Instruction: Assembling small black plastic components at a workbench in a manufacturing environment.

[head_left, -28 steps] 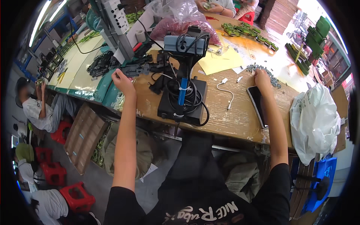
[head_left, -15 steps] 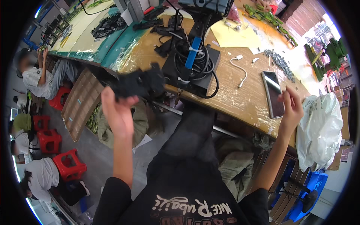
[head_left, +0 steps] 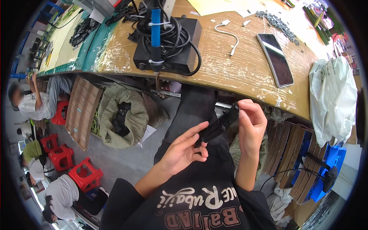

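Two hands hold one black plastic part over the lap, short of the table's near edge. The left hand supports its lower end, some fingers curled; the right hand pinches the upper end between thumb and fingers. The part slants up toward the right, and its details are hard to make out against the dark clothes. Half a second earlier, the left hand alone carried a blurred black piece by the table's near edge, while the right was free beside the phone.

Below the near edge, on the left, a green cloth sack stands on the floor; its mouth, now plainer to see, shows black pieces too dark to tell apart.

On the table, a black box sits at the near edge, its top mostly hidden by coiled cord and a blue handle. A phone lies toward the right end, near a white plastic bag at that end. Farther in are a white cable and a scatter of small grey bits. Toward the far edge, a yellow sheet is cut off at the top of the view; more of it showed earlier.
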`<state>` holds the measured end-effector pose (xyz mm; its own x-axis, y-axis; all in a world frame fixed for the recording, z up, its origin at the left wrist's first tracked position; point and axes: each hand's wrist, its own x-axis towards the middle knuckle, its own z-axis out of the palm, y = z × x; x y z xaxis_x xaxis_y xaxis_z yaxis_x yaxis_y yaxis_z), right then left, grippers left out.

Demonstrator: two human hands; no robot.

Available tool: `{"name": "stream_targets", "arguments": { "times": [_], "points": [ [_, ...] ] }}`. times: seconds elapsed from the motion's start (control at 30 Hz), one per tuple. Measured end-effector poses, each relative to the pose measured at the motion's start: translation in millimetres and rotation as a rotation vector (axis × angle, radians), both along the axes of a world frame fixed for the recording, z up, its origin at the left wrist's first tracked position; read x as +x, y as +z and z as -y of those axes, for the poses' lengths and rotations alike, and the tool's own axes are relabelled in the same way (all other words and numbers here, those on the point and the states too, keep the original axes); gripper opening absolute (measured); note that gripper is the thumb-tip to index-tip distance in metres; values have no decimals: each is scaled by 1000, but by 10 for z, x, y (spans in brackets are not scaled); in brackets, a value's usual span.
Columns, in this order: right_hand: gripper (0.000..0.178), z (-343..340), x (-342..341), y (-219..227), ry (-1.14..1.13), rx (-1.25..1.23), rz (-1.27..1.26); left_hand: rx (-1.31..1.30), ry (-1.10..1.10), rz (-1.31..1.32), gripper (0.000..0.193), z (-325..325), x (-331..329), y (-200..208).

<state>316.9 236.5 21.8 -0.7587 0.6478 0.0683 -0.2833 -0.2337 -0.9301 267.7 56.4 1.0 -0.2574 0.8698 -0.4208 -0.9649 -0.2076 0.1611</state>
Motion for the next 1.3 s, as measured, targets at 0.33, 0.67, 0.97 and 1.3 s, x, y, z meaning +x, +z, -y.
{"name": "stream_targets", "arguments": {
  "times": [0.33,0.67,0.97,1.3],
  "points": [
    [16,-43,67,-225,37,39,-131,229,-38,135,47,-90,-8,-105],
    [15,66,132,-283,-51,-14,4,-449,-56,-788,36,-257,72,-115],
    [16,-39,269,-187,-35,40,83,-539,-163,-1521,21,-233,30,-194],
    [20,-127,312,-147,-138,514,231,-397,-79,-1308,9,-103,38,-161]
  ]
}}
